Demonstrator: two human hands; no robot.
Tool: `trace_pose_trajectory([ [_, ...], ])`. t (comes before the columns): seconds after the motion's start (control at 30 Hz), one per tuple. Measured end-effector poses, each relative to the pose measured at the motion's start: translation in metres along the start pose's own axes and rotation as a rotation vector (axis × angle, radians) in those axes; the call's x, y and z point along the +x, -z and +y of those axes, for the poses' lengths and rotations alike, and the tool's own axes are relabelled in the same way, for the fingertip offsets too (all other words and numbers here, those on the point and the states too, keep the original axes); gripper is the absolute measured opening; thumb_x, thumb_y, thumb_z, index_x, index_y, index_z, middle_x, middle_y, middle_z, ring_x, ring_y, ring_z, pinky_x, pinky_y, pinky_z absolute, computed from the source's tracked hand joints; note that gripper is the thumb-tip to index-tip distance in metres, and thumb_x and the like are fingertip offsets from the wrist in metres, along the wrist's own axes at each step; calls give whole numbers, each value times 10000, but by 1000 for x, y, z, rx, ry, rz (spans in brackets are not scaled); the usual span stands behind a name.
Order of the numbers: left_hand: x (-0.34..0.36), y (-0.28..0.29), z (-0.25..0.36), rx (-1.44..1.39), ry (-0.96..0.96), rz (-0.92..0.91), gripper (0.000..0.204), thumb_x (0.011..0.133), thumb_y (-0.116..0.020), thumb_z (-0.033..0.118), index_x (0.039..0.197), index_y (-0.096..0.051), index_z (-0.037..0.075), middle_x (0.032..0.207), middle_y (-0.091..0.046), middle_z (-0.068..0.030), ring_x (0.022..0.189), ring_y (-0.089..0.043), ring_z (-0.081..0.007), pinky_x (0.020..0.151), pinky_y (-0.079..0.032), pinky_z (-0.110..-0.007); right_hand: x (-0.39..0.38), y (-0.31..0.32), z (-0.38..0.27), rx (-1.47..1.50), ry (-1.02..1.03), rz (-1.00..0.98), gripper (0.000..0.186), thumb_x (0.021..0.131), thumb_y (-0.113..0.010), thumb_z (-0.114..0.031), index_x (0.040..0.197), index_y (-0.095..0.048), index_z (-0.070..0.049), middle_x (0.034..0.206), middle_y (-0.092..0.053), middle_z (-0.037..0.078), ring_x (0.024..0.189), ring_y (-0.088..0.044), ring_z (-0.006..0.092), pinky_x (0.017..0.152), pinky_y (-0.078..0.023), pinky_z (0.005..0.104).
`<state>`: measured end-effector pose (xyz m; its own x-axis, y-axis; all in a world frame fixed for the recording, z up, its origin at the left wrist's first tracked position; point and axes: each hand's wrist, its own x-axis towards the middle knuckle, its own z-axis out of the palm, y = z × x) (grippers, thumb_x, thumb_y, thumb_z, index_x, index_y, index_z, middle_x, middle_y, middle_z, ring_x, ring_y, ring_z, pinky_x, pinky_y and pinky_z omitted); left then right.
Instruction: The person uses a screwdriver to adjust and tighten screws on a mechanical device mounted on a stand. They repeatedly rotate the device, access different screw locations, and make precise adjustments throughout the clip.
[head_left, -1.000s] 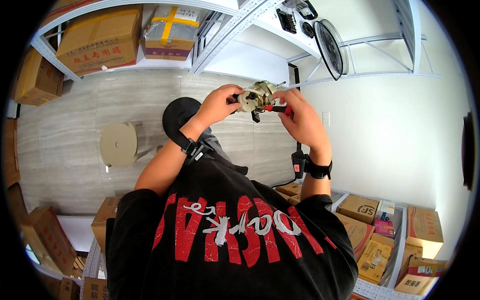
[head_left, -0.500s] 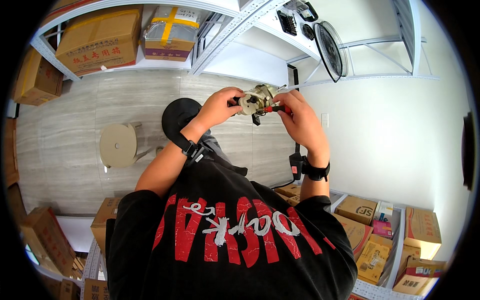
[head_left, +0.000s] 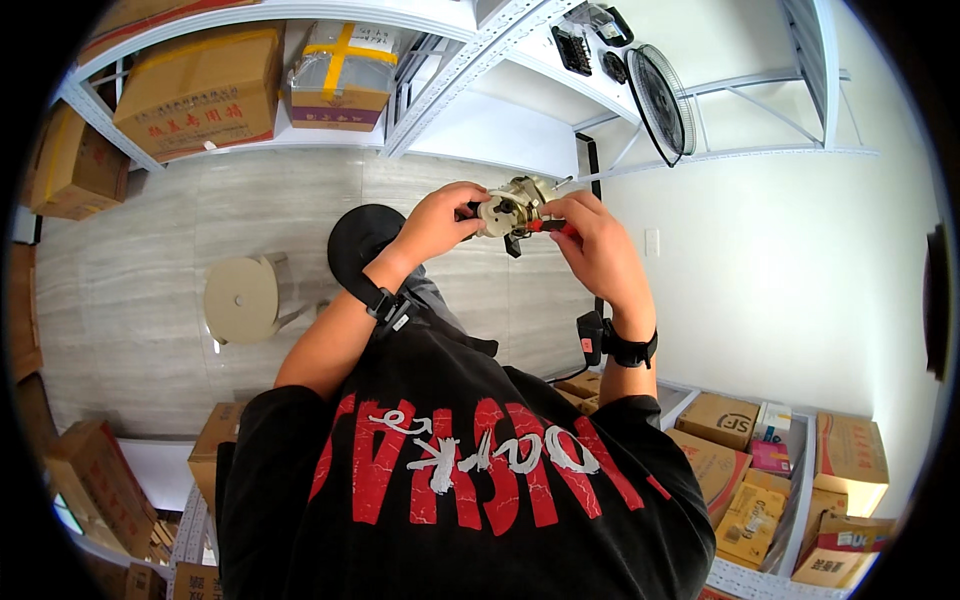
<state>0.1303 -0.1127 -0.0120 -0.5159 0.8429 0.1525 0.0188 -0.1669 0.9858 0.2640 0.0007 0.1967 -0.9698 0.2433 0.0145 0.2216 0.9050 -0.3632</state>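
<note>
A metal mechanical assembly [head_left: 510, 208], with a pale round housing, brassy parts and black fittings, is held up near the centre of the head view. My left hand [head_left: 438, 222] grips its left side, thumb and fingers bent around it. My right hand [head_left: 602, 250] holds a red-and-black screwdriver [head_left: 550, 226] against the right side of the assembly, its fingertips close to the metal; the tool's tip is hard to make out.
Shelving [head_left: 470, 120] with cardboard boxes [head_left: 195, 95] and a black fan guard [head_left: 660, 105] stands beyond my hands. A beige stool [head_left: 240, 300] is on the tiled floor at left, near a black round object [head_left: 350, 240]. Boxes [head_left: 715, 420] line shelves behind me; a white wall is right.
The view has shifted slightly, so the surroundings sit a little lower. My hands still hold the assembly and screwdriver, with the right hand's fingers slightly moved on the tool.
</note>
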Motion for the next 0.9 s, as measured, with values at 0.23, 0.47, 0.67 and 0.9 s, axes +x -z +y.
trace_pose_trajectory([
  [0.23,2,0,2,25,6,-14,370,827,-746,-6,1184,-650,10,1265,-649,-61,898,-669,-164,793,-551,-284,-6,-4,8,-67,-84,92,238,827,-742,-6,1049,-669,-49,906,-619,90,698,-617,236,636,-502,334],
  [0.47,2,-1,-2,47,-16,15,364,844,-726,2,1199,-646,3,1254,-657,-79,913,-697,-184,815,-564,-297,-11,-15,4,-91,-135,201,239,800,-760,-52,1021,-675,-81,895,-652,110,731,-664,322,628,-510,404],
  [0.67,2,-2,1,69,23,0,373,851,-725,4,1215,-642,3,1251,-660,-81,918,-699,-189,816,-565,-303,-14,-12,4,-70,-144,216,231,807,-746,-41,1022,-674,-86,904,-659,111,757,-665,321,646,-513,402],
  [0.9,1,-2,-13,18,-23,6,402,855,-730,-21,1243,-627,-16,1295,-632,-94,926,-678,-171,808,-560,-298,-32,3,11,80,51,263,169,836,-714,-16,993,-677,-69,881,-628,100,774,-634,305,654,-504,377],
])
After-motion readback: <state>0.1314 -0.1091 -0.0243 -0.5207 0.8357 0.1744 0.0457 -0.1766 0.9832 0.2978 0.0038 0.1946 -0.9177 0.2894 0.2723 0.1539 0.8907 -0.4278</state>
